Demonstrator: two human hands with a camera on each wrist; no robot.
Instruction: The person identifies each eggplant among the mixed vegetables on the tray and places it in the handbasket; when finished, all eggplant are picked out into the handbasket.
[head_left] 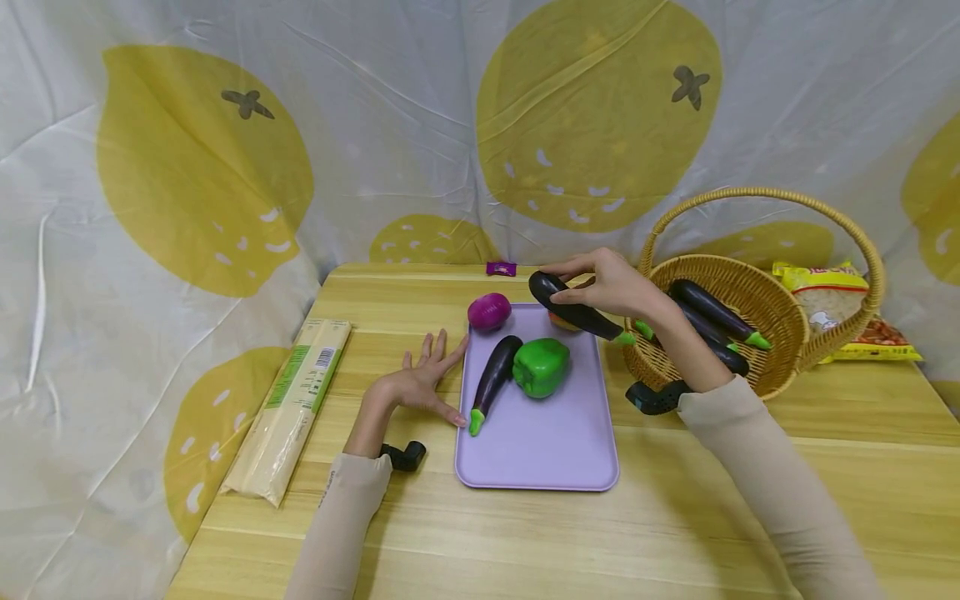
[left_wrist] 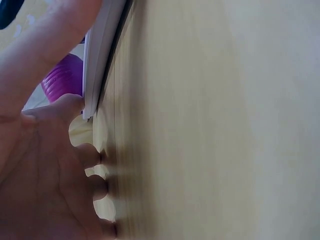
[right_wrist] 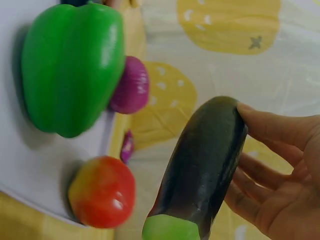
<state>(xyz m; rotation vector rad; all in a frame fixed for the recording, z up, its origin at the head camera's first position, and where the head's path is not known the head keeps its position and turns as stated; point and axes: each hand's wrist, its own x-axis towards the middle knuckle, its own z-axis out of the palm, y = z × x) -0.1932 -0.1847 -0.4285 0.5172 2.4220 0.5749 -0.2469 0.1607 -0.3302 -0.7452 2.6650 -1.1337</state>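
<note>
My right hand pinches a dark eggplant between thumb and fingers, above the far right corner of the lilac tray. In the right wrist view that eggplant hangs beside a red and yellow fruit, mostly hidden in the head view. My left hand has its fingers spread on the table, with thumb and forefinger touching the tray's left edge. On the tray, a second eggplant lies against a green bell pepper. A purple onion sits at the far left corner.
At right stands a wicker basket with a tall handle and several eggplants inside. Behind it lie yellow food bags. A long clear pack of pale noodles is at left. A small purple wrapped candy lies near the back edge.
</note>
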